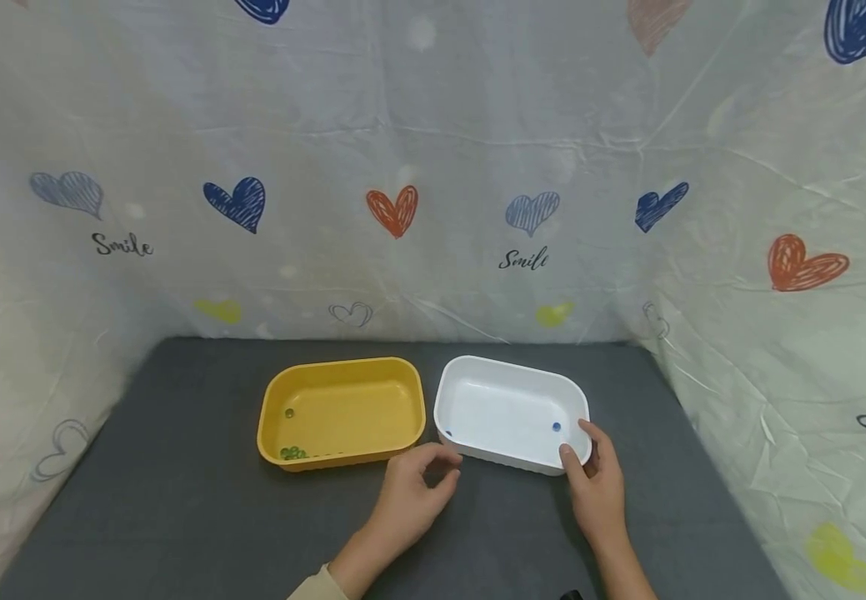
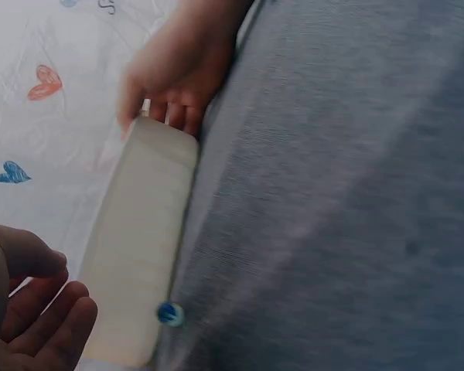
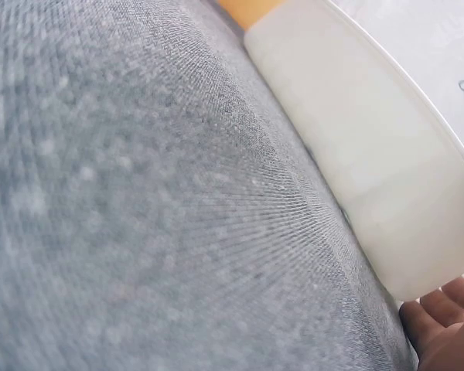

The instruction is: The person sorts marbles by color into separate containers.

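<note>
My right hand (image 1: 599, 487) holds the right front corner of a white tray (image 1: 508, 450), thumb on the front rim and a finger along the right side. Inside it are a blue marble (image 1: 556, 427) near the right and a bit of blue (image 1: 448, 433) at the left front corner. My left hand (image 1: 413, 492) hovers by the tray's left front corner, thumb and forefinger bent with a gap and nothing between them. In the left wrist view, a blue marble (image 2: 170, 313) shows low against the tray's outer wall, at the dark cloth.
A yellow tray (image 1: 341, 361) stands left of the white one, with several green marbles (image 1: 293, 453) in its left front corner and a single green marble (image 1: 289, 413) farther back. Both trays sit on a dark grey cloth (image 1: 200, 517). A heart-printed curtain (image 1: 448, 283) hangs behind and at the sides.
</note>
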A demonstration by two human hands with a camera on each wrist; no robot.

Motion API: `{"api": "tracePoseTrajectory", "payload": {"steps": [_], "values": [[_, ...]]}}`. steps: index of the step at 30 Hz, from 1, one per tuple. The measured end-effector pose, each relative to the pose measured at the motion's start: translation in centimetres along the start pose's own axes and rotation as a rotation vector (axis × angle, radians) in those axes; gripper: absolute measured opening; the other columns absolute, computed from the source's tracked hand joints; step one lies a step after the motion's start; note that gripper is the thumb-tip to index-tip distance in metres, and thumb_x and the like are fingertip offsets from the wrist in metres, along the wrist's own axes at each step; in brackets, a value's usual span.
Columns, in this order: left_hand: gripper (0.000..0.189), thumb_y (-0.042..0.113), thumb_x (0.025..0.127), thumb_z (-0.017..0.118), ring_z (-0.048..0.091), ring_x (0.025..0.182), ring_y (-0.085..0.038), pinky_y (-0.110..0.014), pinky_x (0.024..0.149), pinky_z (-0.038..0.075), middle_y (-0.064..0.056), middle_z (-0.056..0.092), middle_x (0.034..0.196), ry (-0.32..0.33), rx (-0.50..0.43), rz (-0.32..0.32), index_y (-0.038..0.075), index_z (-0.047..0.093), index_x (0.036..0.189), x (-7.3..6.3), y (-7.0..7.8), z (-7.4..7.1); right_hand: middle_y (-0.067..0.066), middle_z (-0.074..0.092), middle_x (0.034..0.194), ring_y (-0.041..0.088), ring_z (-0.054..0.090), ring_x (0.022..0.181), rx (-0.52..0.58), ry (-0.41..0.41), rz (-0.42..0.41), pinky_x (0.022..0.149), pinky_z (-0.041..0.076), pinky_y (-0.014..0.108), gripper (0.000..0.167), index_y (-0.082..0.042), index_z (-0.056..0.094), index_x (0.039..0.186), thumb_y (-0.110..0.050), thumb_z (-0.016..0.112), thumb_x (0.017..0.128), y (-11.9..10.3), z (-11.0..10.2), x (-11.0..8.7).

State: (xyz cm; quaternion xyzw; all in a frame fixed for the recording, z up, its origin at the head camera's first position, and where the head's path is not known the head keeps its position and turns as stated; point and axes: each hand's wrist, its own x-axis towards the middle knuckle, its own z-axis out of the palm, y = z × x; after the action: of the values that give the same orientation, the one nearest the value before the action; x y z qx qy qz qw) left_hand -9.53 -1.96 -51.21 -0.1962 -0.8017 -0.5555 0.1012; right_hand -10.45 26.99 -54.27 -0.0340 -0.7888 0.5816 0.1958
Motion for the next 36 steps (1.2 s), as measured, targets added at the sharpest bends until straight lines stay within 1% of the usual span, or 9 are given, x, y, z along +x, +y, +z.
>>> {"api": "tracePoseTrajectory", "payload": {"steps": [4,11,16,20,23,27,32,36], "values": [[0.022,-0.008,0.089,0.083,0.077,0.097,-0.016,-0.042,0.088,0.064,-0.005,0.081,0.102,0.014,0.023,-0.037,0.007,0.08,0.105,-0.8,-0.8,0.1,0.025,0.044,0.165,0.039,0.046,0.151,-0.012,0.002,0.0,0.104,0.041,0.006,0.051,0.003,0.05,0.154,-0.004,0.068,0.107,0.1,0.0,0.0],[0.025,-0.009,0.088,0.084,0.076,0.102,-0.016,-0.04,0.09,0.063,-0.001,0.08,0.105,-0.011,0.061,-0.061,0.007,0.079,0.106,-1.4,-1.8,0.4,0.025,0.043,0.166,0.036,0.047,0.148,0.055,0.021,0.02,0.103,0.043,0.006,0.049,0.007,0.049,0.152,0.002,0.066,0.106,0.1,0.0,-0.1],[0.025,-0.008,0.088,0.084,0.076,0.102,-0.016,-0.04,0.09,0.063,-0.001,0.08,0.104,-0.025,0.047,-0.1,0.009,0.079,0.106,-1.5,-2.3,0.4,0.027,0.042,0.166,0.036,0.045,0.149,0.046,0.017,0.017,0.103,0.042,0.006,0.05,0.007,0.049,0.152,0.002,0.067,0.106,0.0,0.0,-0.3],[0.026,-0.008,0.088,0.085,0.076,0.099,-0.016,-0.036,0.087,0.063,0.0,0.079,0.105,-0.044,0.021,-0.146,0.01,0.079,0.106,-1.5,-2.6,0.2,0.028,0.041,0.167,0.038,0.042,0.152,0.029,0.0,0.011,0.102,0.041,0.005,0.051,0.007,0.049,0.152,0.0,0.069,0.106,-0.1,0.1,-0.2],[0.027,-0.009,0.088,0.085,0.076,0.097,-0.017,-0.034,0.085,0.063,0.0,0.078,0.105,-0.059,0.001,-0.167,0.01,0.078,0.106,-1.5,-2.8,0.2,0.028,0.04,0.167,0.039,0.043,0.152,0.021,-0.004,0.01,0.102,0.041,0.004,0.052,0.007,0.048,0.153,-0.001,0.069,0.106,-0.1,0.1,-0.2],[0.027,-0.009,0.088,0.084,0.076,0.097,-0.017,-0.033,0.086,0.063,-0.001,0.078,0.105,-0.072,-0.005,-0.181,0.01,0.078,0.107,-1.4,-3.1,0.2,0.028,0.041,0.167,0.038,0.043,0.152,0.015,0.0,0.008,0.101,0.042,0.004,0.052,0.006,0.049,0.153,-0.001,0.069,0.106,-0.1,0.0,-0.2],[0.026,-0.005,0.089,0.086,0.073,0.096,-0.012,-0.034,0.085,0.062,0.005,0.077,0.102,-0.094,0.017,-0.197,0.013,0.079,0.106,-1.5,-3.2,0.2,0.027,0.04,0.167,0.038,0.043,0.152,0.024,0.003,0.004,0.102,0.041,0.004,0.051,0.006,0.049,0.152,0.0,0.069,0.106,0.0,0.1,-0.2],[0.026,-0.004,0.089,0.086,0.072,0.094,-0.009,-0.034,0.085,0.061,0.008,0.076,0.101,-0.107,0.029,-0.197,0.014,0.079,0.105,-1.6,-3.3,0.1,0.028,0.042,0.166,0.039,0.044,0.15,0.045,0.009,-0.004,0.102,0.042,0.005,0.05,0.007,0.05,0.151,0.002,0.068,0.106,0.1,0.1,-0.2]]}}
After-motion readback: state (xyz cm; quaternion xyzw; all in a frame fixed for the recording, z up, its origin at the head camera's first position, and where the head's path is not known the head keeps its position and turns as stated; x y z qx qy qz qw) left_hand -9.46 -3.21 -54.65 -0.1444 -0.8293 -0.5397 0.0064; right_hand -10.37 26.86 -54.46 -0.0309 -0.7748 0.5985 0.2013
